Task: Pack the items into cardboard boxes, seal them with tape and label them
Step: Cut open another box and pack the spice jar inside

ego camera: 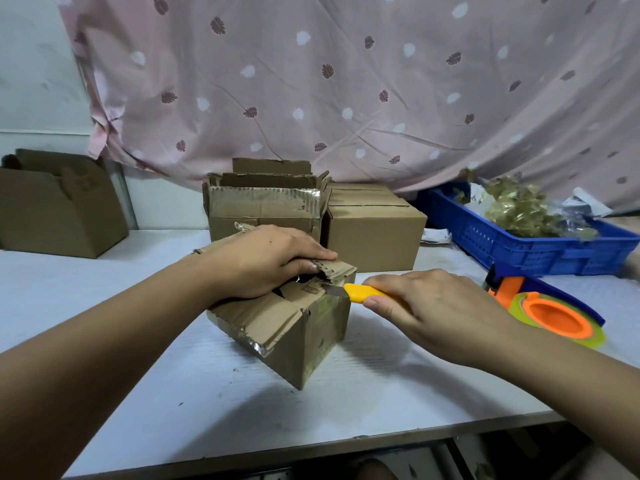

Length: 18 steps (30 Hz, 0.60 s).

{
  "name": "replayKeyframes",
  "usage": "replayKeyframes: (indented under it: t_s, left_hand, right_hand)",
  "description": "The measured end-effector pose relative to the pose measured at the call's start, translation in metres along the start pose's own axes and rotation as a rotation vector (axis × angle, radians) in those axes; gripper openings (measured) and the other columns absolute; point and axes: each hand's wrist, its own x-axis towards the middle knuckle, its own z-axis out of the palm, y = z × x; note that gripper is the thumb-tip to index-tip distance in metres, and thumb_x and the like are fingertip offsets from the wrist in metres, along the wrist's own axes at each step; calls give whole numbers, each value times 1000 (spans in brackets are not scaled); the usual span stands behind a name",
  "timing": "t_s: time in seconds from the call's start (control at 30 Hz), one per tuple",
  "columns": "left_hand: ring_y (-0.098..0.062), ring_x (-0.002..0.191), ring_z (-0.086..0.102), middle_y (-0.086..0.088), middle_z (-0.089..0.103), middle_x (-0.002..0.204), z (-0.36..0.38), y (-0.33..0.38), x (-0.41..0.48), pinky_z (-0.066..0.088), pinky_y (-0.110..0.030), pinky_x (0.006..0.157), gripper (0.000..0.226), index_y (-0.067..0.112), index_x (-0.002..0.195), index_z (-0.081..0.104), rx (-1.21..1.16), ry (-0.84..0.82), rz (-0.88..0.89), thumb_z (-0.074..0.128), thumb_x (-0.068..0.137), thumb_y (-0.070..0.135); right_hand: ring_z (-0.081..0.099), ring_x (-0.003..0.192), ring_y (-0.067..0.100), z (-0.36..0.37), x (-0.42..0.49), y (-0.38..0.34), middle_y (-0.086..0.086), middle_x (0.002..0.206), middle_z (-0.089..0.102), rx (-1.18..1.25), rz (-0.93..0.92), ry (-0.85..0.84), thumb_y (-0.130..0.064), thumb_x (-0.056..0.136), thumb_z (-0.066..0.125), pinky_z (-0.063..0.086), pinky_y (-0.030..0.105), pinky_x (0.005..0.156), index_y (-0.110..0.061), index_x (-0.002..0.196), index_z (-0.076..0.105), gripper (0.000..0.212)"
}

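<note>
Small box (294,330) centre; open box (263,213), closed box (374,230) behind; crate (519,244), tape dispenser (554,313) right; spare box (59,209) left.

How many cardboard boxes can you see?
4: torn brown cardboard box held by the left hand, open-flapped box behind it, closed box right of that, open box far left. More may hide behind.

One head-worn wide-angle view looks forward and down, close over the white table (242,427)
</note>
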Motion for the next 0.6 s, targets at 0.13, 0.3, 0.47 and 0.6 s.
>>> replayKeyframes:
  t_s: [0.13,0.3,0.47,0.6]
  left_hand:
    - [-2,121,48,15,56,131,1,0,0,35,-25,104,48,34,132,54,-5,0,-12,34,89,44]
    - [-2,117,50,14,59,128,-1,3,-1,35,-17,98,37,32,129,57,-33,25,-13,40,96,37]
    - [0,111,54,21,61,122,-3,0,-5,42,-26,95,31,39,122,59,1,58,-33,39,98,37]
    - [1,104,57,26,63,111,-2,2,-3,43,-37,93,33,43,112,57,17,97,-55,29,93,48]
  right_hand:
    - [57,97,18,-3,-1,-6,-10,100,63,-52,48,25,-65,90,14,35,33,63,-45,121,46,49]
    - [58,102,24,-5,10,-13,-4,106,62,-168,83,51,-65,93,17,31,33,64,-42,125,46,49]
    - [57,96,22,4,15,4,-5,98,60,-150,98,54,-64,93,19,36,33,62,-40,122,47,47]
    - [56,95,20,5,9,11,-8,97,62,-25,111,26,-62,94,24,37,32,63,-42,121,49,41]
